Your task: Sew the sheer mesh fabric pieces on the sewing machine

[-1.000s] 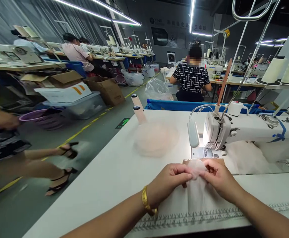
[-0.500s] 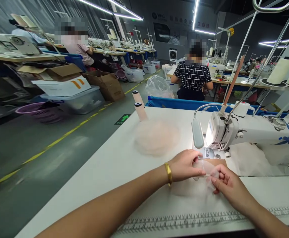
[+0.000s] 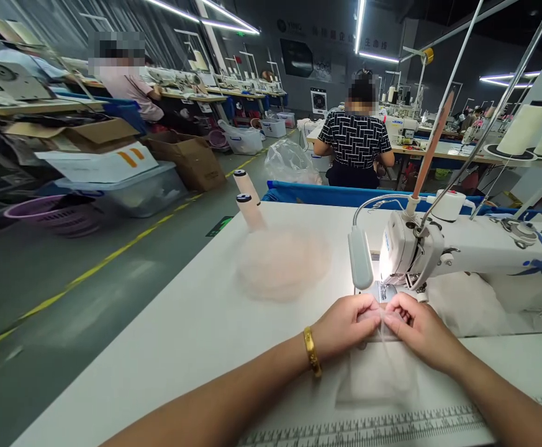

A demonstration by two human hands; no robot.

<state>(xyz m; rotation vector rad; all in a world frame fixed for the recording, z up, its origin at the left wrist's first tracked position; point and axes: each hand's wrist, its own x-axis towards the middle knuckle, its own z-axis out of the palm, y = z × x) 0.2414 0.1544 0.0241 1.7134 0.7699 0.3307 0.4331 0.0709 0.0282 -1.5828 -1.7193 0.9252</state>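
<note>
Both hands pinch a thin, see-through whitish fabric just in front of the needle area of a white sewing machine. My left hand, with a gold bracelet at its wrist, grips the upper edge from the left. From the right, my right hand holds the same edge, its fingertips nearly meeting those of the left. The fabric hangs down from the fingers toward the table's front. Between the fingertips the exact fold is too small to make out. A lit lamp shines beside the machine head.
A blurred pile of sheer pale-pink fabric lies left on the white table, behind it two pink thread cones. A printed ruler runs along the front edge. More whitish cloth lies under the machine arm. Another person sits ahead.
My right hand has moved up and left, and the two hands have come together closer to the needle area. The fabric now hangs straighter below them. The view has shifted slightly.
</note>
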